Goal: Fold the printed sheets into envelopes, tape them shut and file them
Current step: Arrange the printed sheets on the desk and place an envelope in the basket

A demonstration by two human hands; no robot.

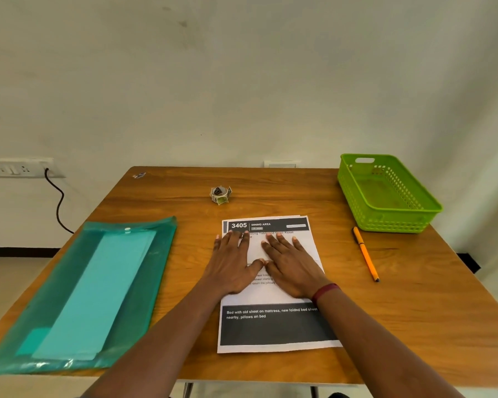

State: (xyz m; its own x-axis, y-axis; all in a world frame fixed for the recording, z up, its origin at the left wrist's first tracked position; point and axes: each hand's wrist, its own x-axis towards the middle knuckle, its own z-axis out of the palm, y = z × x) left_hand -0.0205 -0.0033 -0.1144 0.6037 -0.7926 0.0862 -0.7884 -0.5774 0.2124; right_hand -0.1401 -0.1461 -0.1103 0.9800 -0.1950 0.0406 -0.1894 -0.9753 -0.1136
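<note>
A stack of printed sheets (pixel 273 326) lies in the middle of the wooden table (pixel 414 297), dark header bar "3405 DINING AREA" at its far end and a dark band near me. My left hand (pixel 232 264) and my right hand (pixel 289 264) press flat on the paper side by side, fingers straight, thumbs touching. A small roll of tape (pixel 219 194) sits beyond the sheets. At the left lies a teal plastic file folder (pixel 78 297) with paper inside.
A green plastic basket (pixel 385 193) stands at the table's far right corner. An orange pen (pixel 365 253) lies between basket and sheets. A wall socket with a black cable (pixel 56 202) is at the left behind the table.
</note>
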